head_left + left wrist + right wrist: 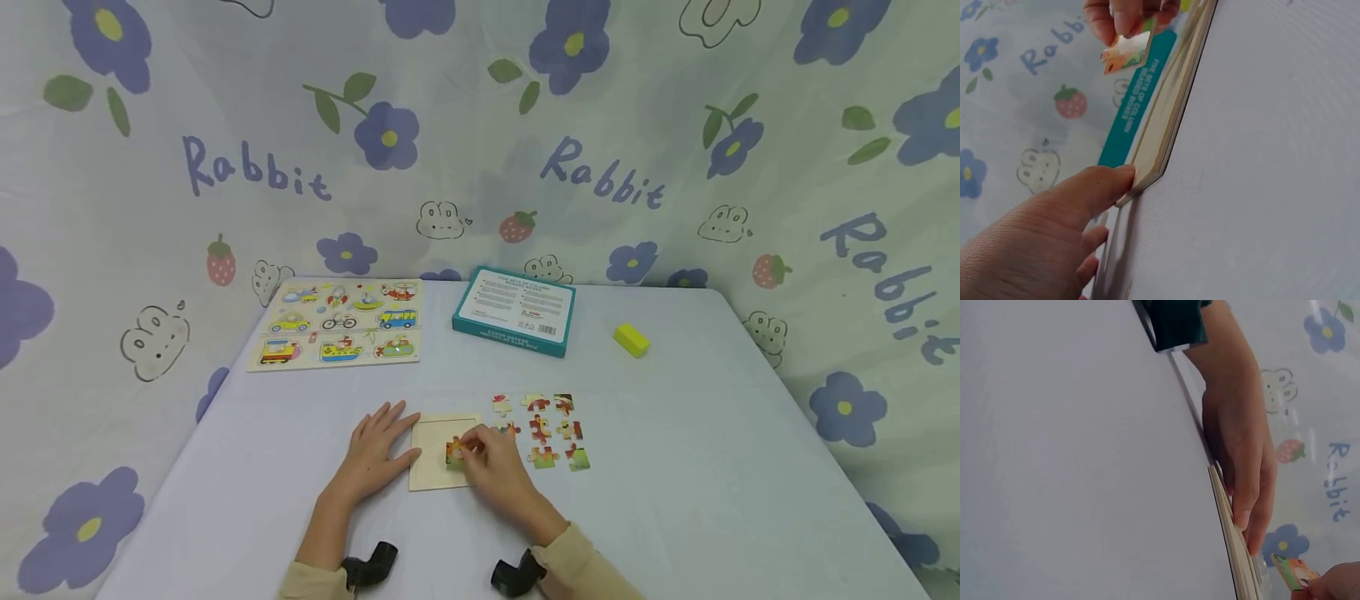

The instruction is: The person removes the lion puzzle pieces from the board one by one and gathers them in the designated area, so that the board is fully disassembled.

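Note:
A shallow wooden puzzle tray [431, 477] lies on the white table. My left hand [372, 454] rests at the tray's left side, fingers spread and thumb touching its edge, as the left wrist view also shows. Above the tray, my right hand [495, 467] pinches a puzzle piece [453, 452] with orange and green print; in the left wrist view this piece [1129, 53] is tilted and apart from the tray. Right of the tray lie several loose puzzle pieces [540, 428] in rough rows, a few partly hidden by the right hand.
At the back left lies a vehicle picture board [341, 323]. A teal and white box [515, 310] sits at the back middle, with a yellow block [632, 340] to its right. A flowered cloth [480, 133] hangs behind the table.

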`<move>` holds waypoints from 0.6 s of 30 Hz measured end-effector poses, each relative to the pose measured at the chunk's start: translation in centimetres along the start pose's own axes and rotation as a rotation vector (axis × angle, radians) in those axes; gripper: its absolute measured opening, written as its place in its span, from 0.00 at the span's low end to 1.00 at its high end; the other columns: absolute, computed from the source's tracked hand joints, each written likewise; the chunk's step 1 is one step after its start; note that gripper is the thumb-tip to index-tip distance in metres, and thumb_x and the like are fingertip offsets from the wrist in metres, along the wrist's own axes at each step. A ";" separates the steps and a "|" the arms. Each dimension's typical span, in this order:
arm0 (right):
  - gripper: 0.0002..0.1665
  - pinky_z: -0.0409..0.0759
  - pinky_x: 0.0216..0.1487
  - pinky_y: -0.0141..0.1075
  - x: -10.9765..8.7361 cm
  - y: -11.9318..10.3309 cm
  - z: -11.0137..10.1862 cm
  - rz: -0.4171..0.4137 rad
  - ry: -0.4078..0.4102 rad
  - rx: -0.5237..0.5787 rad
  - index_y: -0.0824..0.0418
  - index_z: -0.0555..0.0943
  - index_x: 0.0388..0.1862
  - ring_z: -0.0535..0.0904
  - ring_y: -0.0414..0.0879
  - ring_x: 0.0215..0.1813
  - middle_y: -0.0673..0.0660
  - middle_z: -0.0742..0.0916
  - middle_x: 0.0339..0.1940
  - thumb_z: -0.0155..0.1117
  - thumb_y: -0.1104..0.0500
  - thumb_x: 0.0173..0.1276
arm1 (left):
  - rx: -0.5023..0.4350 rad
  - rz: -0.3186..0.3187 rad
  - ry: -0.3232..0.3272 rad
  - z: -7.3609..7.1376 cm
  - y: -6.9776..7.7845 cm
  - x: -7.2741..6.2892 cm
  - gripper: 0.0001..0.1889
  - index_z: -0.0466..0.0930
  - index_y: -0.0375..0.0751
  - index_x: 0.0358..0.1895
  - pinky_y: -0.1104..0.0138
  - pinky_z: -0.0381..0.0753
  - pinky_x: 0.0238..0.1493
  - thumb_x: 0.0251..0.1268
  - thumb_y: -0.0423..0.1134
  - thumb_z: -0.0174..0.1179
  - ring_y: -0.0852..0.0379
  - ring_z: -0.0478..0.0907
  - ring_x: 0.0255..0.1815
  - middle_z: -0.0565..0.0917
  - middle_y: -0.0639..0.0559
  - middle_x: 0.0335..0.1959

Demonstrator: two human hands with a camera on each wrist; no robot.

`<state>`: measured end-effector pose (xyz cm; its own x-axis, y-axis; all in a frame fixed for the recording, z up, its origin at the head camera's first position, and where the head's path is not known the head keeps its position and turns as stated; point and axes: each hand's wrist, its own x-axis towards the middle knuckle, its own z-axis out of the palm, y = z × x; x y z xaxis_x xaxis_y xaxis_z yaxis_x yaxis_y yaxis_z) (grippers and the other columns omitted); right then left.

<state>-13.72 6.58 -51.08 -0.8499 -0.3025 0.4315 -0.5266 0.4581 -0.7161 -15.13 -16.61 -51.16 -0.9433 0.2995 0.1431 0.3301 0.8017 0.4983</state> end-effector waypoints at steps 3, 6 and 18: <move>0.06 0.74 0.32 0.29 0.0 0.2 -0.6 0.013 0.009 0.001 0.58 0.78 0.34 0.74 0.36 0.31 0.50 0.82 0.29 0.62 0.66 0.59 | -0.007 -0.003 0.003 0.0 0.0 0.0 0.29 0.71 0.47 0.62 0.43 0.42 0.65 0.57 0.51 0.61 0.41 0.50 0.70 0.62 0.42 0.67; 0.06 0.75 0.33 0.30 -0.1 0.5 -1.2 0.045 0.010 -0.017 0.57 0.78 0.34 0.74 0.37 0.32 0.51 0.82 0.29 0.63 0.65 0.59 | -0.009 0.003 0.007 0.0 0.0 0.0 0.28 0.71 0.46 0.61 0.43 0.42 0.64 0.57 0.50 0.61 0.41 0.51 0.69 0.63 0.42 0.67; 0.08 0.76 0.34 0.31 -0.4 1.2 -3.3 0.137 0.028 -0.089 0.57 0.77 0.35 0.74 0.36 0.33 0.45 0.81 0.30 0.64 0.67 0.57 | 0.004 0.016 0.016 0.1 -0.1 0.0 0.28 0.71 0.46 0.61 0.42 0.43 0.64 0.56 0.50 0.61 0.40 0.52 0.69 0.64 0.42 0.66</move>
<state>-14.11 9.98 -50.27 -0.9135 -0.2093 0.3488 -0.4040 0.5662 -0.7184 -15.12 -16.65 -51.29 -0.9382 0.3044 0.1649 0.3458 0.7989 0.4921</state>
